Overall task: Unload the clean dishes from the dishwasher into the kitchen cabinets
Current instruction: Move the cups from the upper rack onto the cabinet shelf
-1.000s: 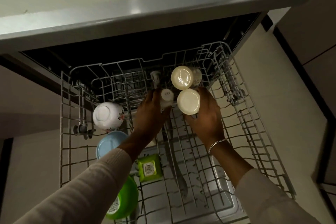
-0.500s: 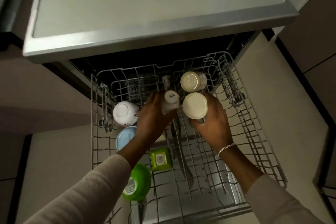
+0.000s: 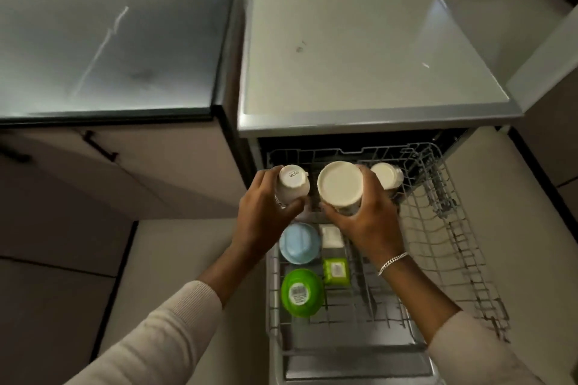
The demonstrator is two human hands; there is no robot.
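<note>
My left hand (image 3: 261, 219) grips a small white cup (image 3: 292, 183), held upside down above the left back of the pulled-out wire rack (image 3: 444, 228). My right hand (image 3: 366, 222) grips a larger cream mug (image 3: 340, 186), also base up, raised over the rack. A second cream mug (image 3: 386, 175) stands upside down at the rack's back. Below my hands the rack holds a blue bowl (image 3: 299, 244), a green bowl (image 3: 301, 292), a small green lid (image 3: 336, 271) and a white piece (image 3: 331, 236).
The dishwasher's grey top (image 3: 359, 56) lies behind the rack. A dark counter (image 3: 109, 53) with a cabinet and black handles (image 3: 98, 145) sits to the left. Pale floor tiles surround the machine, and a wall edge rises at the right.
Both hands have lifted the white cup and the cream mug up out of the rack toward me. The view has pulled back and up, showing the counter on the left.
</note>
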